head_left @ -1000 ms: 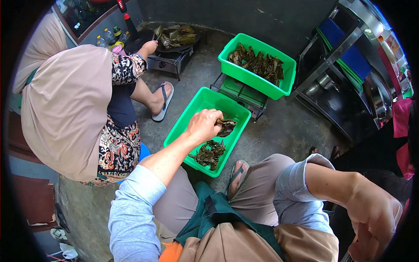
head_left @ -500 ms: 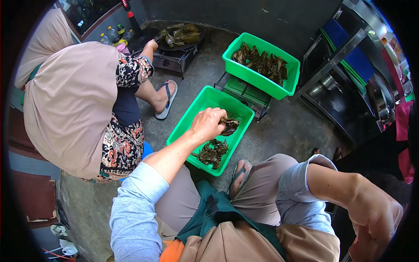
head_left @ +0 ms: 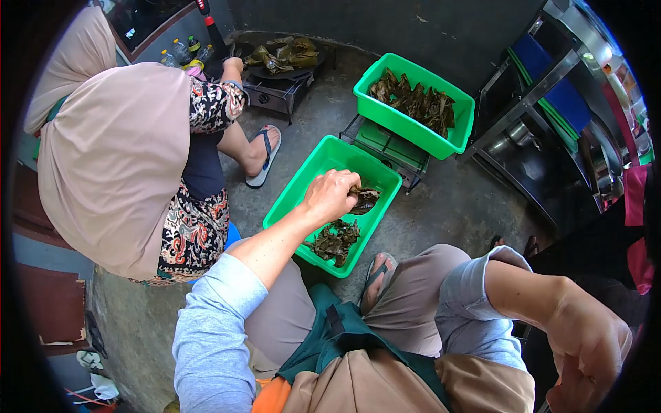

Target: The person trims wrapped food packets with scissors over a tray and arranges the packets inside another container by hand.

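the dark leaf piece (head_left: 365, 201) sits in the grip of my left hand (head_left: 332, 197), over the near green tub (head_left: 301, 180); my fingers cover one end of it, so i can't make out its full shape, or whether it touches the tub. just below it, torn dark leaves (head_left: 333, 241) lie in a heap on the tub's bottom. my right hand (head_left: 592, 342) hangs well apart at the right edge of my view, fingers curled down; their tips are hard to make out, so i cannot tell whether it holds anything.

beyond the near tub, a far green tub (head_left: 401, 124) holds a row of dark leaf bundles (head_left: 413, 102), partly over a low frame (head_left: 390, 146) mostly hidden beneath it. to the left, a co-worker's hand (head_left: 233, 63) is beside a stove (head_left: 268, 97) topped with wrapped leaf parcels (head_left: 286, 54); what that hand grips is too small to tell. a metal rack (head_left: 556, 74) is cut off at right.
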`<state>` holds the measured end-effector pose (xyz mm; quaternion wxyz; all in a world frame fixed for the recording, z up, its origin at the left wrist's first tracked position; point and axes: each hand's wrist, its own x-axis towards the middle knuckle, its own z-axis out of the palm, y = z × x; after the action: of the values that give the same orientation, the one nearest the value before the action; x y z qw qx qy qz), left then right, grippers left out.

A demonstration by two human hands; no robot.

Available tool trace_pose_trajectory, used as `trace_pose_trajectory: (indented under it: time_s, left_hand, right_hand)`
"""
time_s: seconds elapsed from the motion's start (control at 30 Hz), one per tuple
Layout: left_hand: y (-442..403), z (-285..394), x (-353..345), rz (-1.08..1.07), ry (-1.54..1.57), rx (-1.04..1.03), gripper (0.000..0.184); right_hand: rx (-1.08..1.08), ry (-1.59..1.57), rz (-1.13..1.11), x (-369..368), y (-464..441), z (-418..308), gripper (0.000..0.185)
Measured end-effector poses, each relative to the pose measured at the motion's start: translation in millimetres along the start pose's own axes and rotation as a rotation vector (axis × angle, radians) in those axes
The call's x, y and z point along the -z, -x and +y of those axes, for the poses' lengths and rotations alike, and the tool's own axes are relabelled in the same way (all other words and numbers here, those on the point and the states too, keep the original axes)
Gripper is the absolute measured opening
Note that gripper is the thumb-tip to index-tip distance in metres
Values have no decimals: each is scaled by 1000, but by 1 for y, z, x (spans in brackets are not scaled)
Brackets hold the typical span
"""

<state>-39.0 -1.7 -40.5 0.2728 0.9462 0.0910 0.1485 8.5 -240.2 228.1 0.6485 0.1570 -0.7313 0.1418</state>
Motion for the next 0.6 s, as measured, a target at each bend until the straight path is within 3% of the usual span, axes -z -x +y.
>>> trace_pose_trajectory:
  time_s: [0.17, 0.37, 0.6]
  left_hand:
    - [1, -2, 0, 5, -13, -10, 17]
    - [0, -3, -2, -24, -13, -8, 21]
    - [-4, -2, 0, -33, 7, -6, 21]
  right_hand:
    - [140, -246, -152, -7, 21, -146, 9]
    - [35, -95, -60, 2, 18, -59, 9]
    - [-6, 9, -13, 9, 9, -33, 10]
